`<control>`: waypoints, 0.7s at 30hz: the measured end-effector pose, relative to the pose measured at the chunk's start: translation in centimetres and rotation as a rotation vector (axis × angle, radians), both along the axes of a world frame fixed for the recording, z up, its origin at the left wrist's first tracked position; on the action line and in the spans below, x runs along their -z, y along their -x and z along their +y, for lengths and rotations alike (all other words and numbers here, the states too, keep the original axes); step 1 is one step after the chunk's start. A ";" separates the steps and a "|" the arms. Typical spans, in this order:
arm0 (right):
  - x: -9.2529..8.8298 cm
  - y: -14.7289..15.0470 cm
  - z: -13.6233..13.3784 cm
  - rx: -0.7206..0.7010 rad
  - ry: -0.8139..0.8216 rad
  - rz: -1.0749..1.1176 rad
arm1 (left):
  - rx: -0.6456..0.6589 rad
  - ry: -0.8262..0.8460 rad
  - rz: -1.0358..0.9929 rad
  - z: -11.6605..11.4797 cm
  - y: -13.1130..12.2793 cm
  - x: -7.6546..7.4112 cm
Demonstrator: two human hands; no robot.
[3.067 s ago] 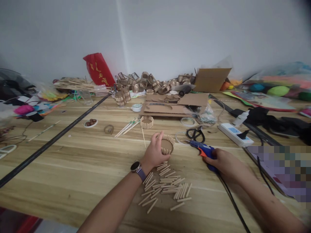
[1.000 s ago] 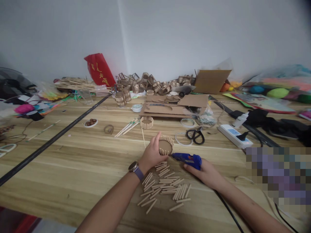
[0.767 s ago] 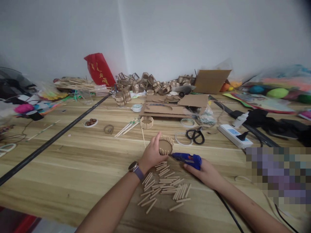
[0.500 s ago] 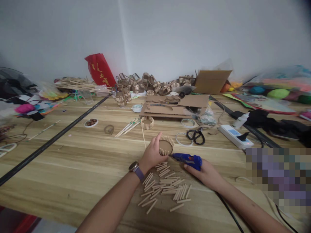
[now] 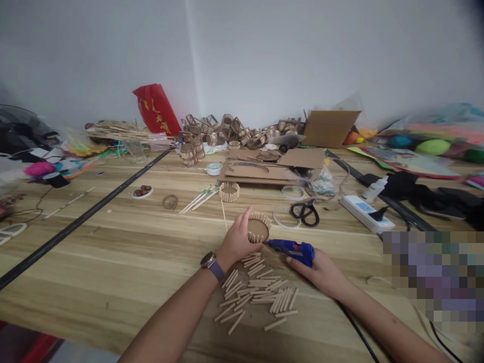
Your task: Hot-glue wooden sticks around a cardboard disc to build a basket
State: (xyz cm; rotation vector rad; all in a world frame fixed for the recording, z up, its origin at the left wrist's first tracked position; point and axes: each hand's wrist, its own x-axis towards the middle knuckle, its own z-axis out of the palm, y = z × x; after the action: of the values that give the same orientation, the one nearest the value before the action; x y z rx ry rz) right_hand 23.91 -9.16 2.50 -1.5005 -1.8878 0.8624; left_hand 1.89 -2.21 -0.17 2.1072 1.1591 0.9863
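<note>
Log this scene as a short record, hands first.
Left hand: gripping a round basket of upright sticks on a cardboard base
Right hand: holding a blue glue gun
Nozzle: at the basket's near right edge; contact too small to tell
Loose sticks: scattered on the table, nearer the wearer than the basket
Second basket: standing farther back, slightly left
Scissors: on the table, right of both baskets
Power strip: right of the scissors
</note>
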 end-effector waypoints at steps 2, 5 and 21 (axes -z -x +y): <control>0.0 0.0 0.0 0.003 0.005 0.013 | -0.002 0.013 -0.009 0.0 0.0 -0.1; 0.0 0.0 0.0 -0.005 0.000 0.032 | 0.005 0.022 -0.021 -0.1 0.0 -0.2; 0.6 -0.2 0.1 0.000 -0.011 -0.016 | 0.002 -0.017 0.005 0.0 0.1 0.0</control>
State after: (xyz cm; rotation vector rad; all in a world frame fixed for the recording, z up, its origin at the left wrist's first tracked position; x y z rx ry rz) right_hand 24.12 -9.08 1.86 -1.5052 -1.9010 0.8408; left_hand 1.82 -2.25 -0.15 2.1250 1.1543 0.9935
